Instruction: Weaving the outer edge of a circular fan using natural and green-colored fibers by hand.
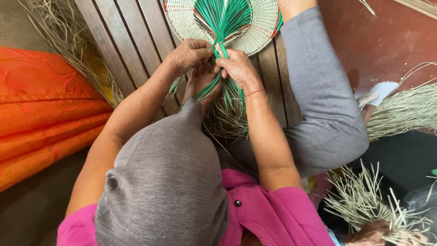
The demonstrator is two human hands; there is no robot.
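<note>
Head view, upper centre: left hand (190, 53) & right hand (239, 68) both pinched shut on green strands (223, 18). Strand axis runs frame-vertical, fanning up over woven disc (182, 20); hands touching, equally near.

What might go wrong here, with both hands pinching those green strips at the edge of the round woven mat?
The green strips fan out from one pinch point; if the left hand or right hand loosens its grip, they may slip and spread apart. The loose pale straw ends hanging beneath could tangle with them. The round woven mat might slide on the slatted wooden bench.
</note>
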